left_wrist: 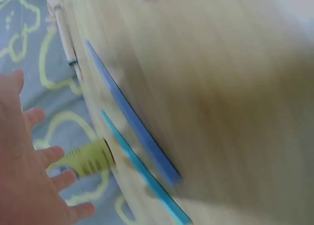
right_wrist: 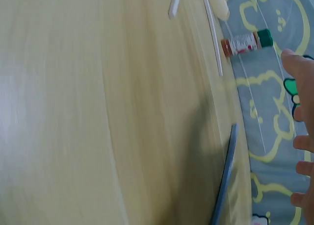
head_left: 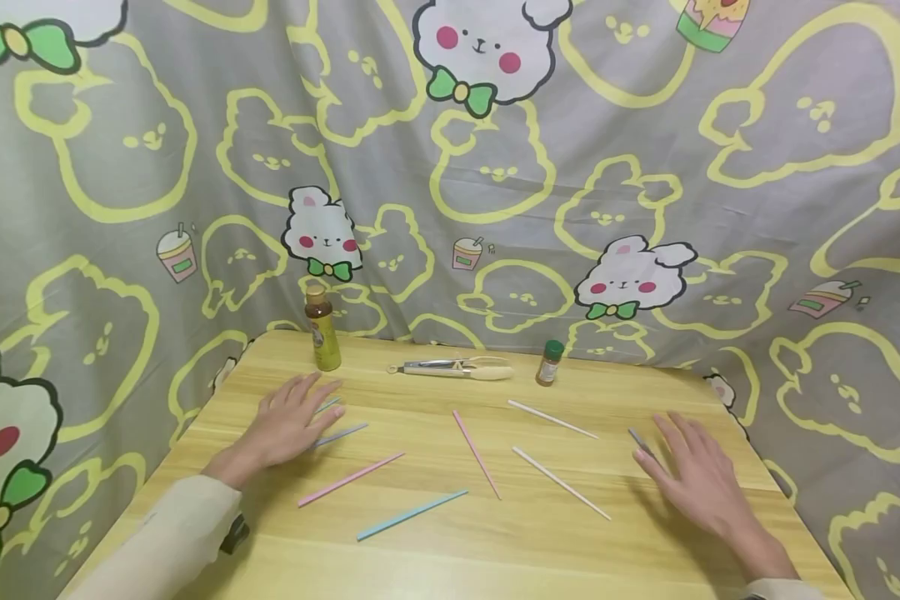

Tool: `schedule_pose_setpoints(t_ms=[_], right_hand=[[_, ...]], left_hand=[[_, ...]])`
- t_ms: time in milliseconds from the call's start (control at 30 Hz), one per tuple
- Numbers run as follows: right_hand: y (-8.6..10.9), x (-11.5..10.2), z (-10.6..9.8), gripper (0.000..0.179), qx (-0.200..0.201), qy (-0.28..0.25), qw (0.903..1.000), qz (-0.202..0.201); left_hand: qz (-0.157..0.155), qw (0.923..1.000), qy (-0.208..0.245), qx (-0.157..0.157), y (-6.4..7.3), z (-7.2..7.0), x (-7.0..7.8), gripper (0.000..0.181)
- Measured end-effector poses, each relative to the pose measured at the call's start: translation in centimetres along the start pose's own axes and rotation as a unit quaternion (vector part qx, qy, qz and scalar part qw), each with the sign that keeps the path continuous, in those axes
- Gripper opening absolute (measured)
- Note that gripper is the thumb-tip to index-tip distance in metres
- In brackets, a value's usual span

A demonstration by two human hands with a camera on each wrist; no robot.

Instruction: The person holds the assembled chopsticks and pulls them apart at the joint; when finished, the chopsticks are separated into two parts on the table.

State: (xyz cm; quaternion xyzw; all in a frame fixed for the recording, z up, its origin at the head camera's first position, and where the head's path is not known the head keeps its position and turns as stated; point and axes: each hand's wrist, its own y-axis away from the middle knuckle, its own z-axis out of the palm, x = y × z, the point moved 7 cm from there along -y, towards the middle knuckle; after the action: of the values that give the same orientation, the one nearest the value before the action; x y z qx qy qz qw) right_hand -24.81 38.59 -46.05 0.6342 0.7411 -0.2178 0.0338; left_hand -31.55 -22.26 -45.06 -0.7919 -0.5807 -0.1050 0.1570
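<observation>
My left hand (head_left: 288,421) hovers palm down with fingers spread above a blue chopstick (left_wrist: 132,117) and a teal chopstick (left_wrist: 147,173), partly covering both in the head view. On the right, my other hand (head_left: 697,475) is spread the same way over a grey-blue chopstick (right_wrist: 225,176). Neither hand holds anything. Between them lie two pink chopsticks, one slanting (head_left: 351,480) near the left hand and one steeper (head_left: 477,455) in the middle. A light blue chopstick (head_left: 412,515) lies nearest the front. Two white chopsticks, a front one (head_left: 561,482) and a back one (head_left: 552,419), lie right of centre.
Along the back of the wooden table (head_left: 570,567) stand a yellow-labelled bottle (head_left: 324,337) and a small green-capped jar (head_left: 549,364). Tongs (head_left: 450,368) with cream tips lie between them. A patterned curtain (head_left: 390,150) encloses the back and sides.
</observation>
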Motion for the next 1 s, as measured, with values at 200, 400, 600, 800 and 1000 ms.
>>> schedule_pose_setpoints(t_ms=[200, 400, 600, 800, 1000], right_hand=[[-0.4, -2.5, 0.2, 0.076, 0.018, -0.037, 0.999, -0.015], [-1.0, -5.5, 1.2, 0.073, 0.023, -0.078, 0.9963, -0.026], [-1.3, -8.7, 2.6, 0.069, 0.019, -0.12, 0.9921, -0.032], [-1.3, -11.9, 4.3, 0.063, 0.02, -0.144, 0.988, -0.05], [-1.0, -14.3, 6.3, 0.061, -0.01, -0.183, 0.9821, -0.043]], left_hand=[[0.056, 0.998, 0.026, -0.008, -1.3, 0.9, 3.5, 0.063], [0.104, 0.9926, 0.053, -0.033, -3.1, 2.7, 6.4, 0.061], [0.156, 0.9814, 0.085, -0.073, -4.5, 4.8, 9.3, 0.059], [0.177, 0.9723, 0.102, -0.114, -5.5, 7.0, 11.4, 0.061], [0.213, 0.9651, 0.09, -0.124, -6.7, 8.5, 13.3, 0.058]])
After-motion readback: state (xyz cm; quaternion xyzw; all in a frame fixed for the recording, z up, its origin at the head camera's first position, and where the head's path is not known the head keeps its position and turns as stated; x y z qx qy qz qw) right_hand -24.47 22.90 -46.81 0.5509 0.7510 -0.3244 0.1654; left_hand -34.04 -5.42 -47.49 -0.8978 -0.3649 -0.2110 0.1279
